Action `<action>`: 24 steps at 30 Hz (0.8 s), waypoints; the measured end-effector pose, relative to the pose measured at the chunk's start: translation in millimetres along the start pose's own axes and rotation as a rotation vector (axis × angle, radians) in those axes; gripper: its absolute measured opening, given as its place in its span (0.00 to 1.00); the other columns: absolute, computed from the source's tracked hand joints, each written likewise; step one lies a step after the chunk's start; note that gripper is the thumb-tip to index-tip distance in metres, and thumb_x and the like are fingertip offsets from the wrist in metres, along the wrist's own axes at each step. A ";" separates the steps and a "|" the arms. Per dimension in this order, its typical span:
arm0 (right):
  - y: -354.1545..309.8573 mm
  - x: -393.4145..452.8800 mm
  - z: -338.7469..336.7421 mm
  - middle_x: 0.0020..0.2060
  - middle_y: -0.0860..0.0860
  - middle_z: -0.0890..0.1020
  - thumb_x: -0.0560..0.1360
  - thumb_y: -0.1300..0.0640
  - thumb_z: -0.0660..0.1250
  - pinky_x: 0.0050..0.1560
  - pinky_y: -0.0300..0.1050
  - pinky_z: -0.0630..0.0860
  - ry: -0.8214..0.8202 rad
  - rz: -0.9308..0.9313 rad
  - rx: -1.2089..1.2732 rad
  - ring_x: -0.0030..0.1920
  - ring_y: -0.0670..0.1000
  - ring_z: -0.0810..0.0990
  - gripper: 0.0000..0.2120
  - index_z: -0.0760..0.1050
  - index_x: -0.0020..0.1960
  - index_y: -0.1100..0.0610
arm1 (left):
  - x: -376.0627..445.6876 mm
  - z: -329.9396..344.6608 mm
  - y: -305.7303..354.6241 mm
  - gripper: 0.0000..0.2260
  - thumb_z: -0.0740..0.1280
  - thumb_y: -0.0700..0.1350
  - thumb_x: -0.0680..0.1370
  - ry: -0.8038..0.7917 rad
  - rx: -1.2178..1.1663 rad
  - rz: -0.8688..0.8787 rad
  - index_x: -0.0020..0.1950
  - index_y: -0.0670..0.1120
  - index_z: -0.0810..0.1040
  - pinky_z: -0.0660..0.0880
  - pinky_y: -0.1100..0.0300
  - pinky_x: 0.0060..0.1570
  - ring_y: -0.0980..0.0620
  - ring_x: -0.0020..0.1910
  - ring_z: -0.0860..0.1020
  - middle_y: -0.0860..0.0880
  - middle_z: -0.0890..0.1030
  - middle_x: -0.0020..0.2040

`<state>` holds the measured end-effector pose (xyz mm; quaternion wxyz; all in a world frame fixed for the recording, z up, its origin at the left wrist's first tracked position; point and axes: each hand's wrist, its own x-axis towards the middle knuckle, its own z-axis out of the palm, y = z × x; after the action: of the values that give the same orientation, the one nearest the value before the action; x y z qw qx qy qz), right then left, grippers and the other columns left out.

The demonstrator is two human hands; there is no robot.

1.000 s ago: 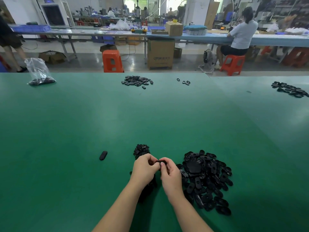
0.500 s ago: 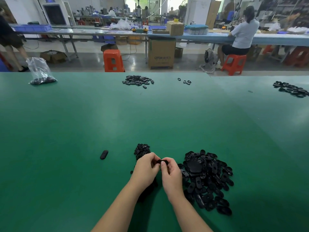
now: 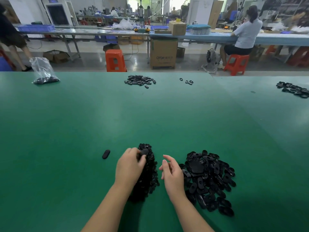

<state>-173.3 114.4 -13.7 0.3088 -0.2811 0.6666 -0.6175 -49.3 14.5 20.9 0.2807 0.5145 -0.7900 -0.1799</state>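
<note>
The hands have parted: the left hand [image 3: 130,166] pinches a black oval piece [image 3: 144,151] over the narrow pile [image 3: 148,178] by the near edge of the surface [image 3: 150,114], while the right hand [image 3: 172,173] has a slack, empty grip; release the piece low so nothing scatters.

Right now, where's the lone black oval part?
Head view: the lone black oval part lies on the green table, just left of the left hand and the narrow pile of black parts, touching neither.

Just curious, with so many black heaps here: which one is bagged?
The bagged heap at the far left edge of the green table. It sits inside a clear plastic bag, while the others lie loose on the surface.
</note>
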 end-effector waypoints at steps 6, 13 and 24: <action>-1.2 -1.4 0.5 0.38 0.48 0.83 0.84 0.53 0.62 0.32 0.38 0.71 -0.022 -0.001 -0.035 0.30 0.42 0.73 0.07 0.77 0.58 0.45 | 6.7 -17.8 -66.4 0.12 0.69 0.53 0.78 0.061 0.154 -0.299 0.49 0.45 0.80 0.66 0.58 0.32 0.54 0.34 0.72 0.52 0.73 0.42; -0.3 -1.0 1.3 0.37 0.48 0.83 0.84 0.54 0.62 0.32 0.38 0.71 -0.008 0.003 -0.069 0.29 0.43 0.72 0.07 0.75 0.58 0.45 | -2.1 -19.7 -90.3 0.12 0.77 0.46 0.72 0.111 0.282 -0.150 0.51 0.43 0.83 0.72 0.45 0.51 0.39 0.53 0.74 0.41 0.78 0.54; -0.4 -1.3 2.3 0.38 0.48 0.83 0.83 0.55 0.63 0.33 0.45 0.71 -0.010 0.002 -0.119 0.30 0.46 0.72 0.07 0.76 0.56 0.45 | 6.0 -29.6 -107.8 0.19 0.61 0.56 0.81 -0.050 0.484 -0.192 0.71 0.55 0.75 0.62 0.48 0.62 0.46 0.67 0.65 0.53 0.74 0.70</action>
<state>-170.7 113.9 -13.3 0.2953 -0.3014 0.7008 -0.5752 44.2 -34.7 -16.4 0.1113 0.6347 -0.7643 -0.0240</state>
